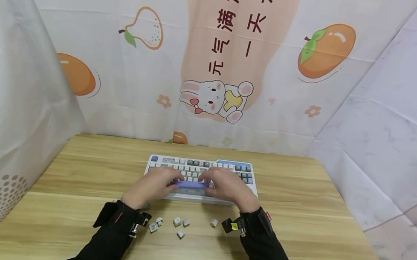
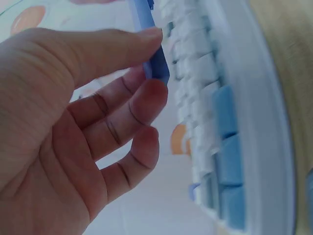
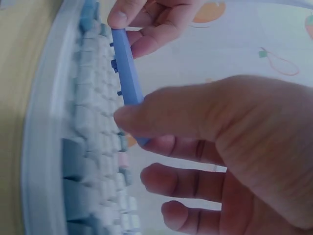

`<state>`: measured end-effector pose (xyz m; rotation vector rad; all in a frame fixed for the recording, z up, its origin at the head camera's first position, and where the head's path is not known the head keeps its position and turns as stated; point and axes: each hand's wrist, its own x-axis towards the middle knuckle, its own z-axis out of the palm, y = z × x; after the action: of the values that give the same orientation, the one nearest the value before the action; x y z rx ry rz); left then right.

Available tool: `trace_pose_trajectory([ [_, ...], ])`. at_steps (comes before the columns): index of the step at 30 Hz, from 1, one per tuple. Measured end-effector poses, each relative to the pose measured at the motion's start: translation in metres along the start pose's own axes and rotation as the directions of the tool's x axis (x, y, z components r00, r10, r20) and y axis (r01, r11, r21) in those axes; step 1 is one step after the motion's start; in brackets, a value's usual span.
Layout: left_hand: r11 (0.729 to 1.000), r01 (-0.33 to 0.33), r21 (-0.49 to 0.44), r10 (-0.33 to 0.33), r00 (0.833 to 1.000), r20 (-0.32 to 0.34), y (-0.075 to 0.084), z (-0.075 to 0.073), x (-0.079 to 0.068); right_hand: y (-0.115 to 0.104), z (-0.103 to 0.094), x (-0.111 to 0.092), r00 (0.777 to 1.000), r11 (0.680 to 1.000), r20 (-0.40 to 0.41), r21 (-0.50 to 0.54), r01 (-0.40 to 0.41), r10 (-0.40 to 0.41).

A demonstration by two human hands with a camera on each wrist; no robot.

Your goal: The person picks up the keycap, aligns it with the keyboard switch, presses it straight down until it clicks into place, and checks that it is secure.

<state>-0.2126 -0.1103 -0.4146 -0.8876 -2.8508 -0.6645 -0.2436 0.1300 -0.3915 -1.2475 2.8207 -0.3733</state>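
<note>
A long blue-purple spacebar keycap is pinched at its two ends, its underside stems showing in the right wrist view. My left hand grips the left end between thumb and fingers. The right hand pinches the opposite end the same way, with its other fingers loosely bent. Beneath the hands lies a white mechanical keyboard with white, grey and blue keycaps. In the head view the spacebar overlaps the keyboard's front rows; the wrist views show it held above the keys.
Several loose keycaps are scattered on the wooden table in front of the keyboard, between the forearms. One more keycap sits near the right wrist strap. A printed curtain hangs behind the table.
</note>
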Motion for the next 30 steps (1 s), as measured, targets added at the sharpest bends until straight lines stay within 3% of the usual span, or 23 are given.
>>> trace_pose_trajectory([
  [9,0.999,0.0,0.054,-0.001,1.0,0.011,-0.003,0.014,0.0,0.008,0.019,0.005,0.999,0.999,0.04,0.036,0.019,-0.021],
  [19,0.998,-0.016,0.06,0.017,1.0,-0.004,-0.004,0.015,-0.001,0.008,0.022,0.008,0.998,0.998,0.047,0.046,0.042,-0.044],
  [26,0.999,0.041,0.031,-0.041,0.999,0.01,-0.004,0.013,-0.002,0.007,0.025,0.011,0.997,0.998,0.059,0.046,0.037,-0.04],
  [30,0.999,0.039,0.037,-0.04,0.999,0.003,-0.003,0.013,-0.003,0.006,0.026,0.011,0.998,0.999,0.069,0.049,0.01,-0.013],
])
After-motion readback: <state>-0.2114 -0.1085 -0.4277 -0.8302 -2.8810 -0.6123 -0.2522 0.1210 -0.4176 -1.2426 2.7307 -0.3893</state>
